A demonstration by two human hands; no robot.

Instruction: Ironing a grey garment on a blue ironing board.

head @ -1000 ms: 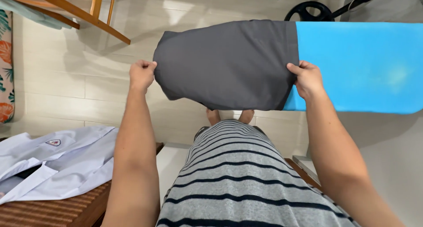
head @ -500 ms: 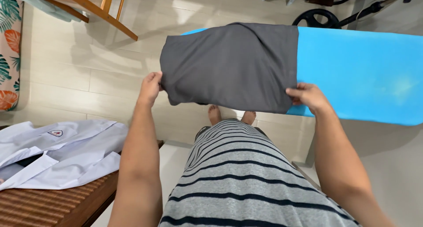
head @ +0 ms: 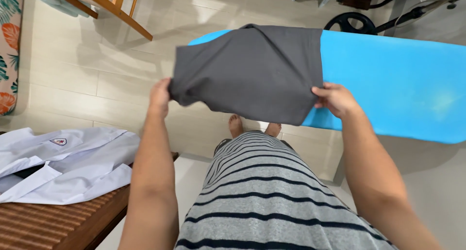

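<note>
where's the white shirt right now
In the head view the white shirt lies at lower left on the brown wooden bench, beside the person's left arm, apart from the blue ironing board.

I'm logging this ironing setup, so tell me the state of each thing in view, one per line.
Dark grey garment: draped over the narrow end of the board, near edge lifted and held at both sides.
Left hand: closed on the garment's left corner.
Right hand: closed on the garment's right edge.
Blue ironing board: set up, its right part uncovered.
White shirt: lying loosely folded on the wooden bench.
</note>
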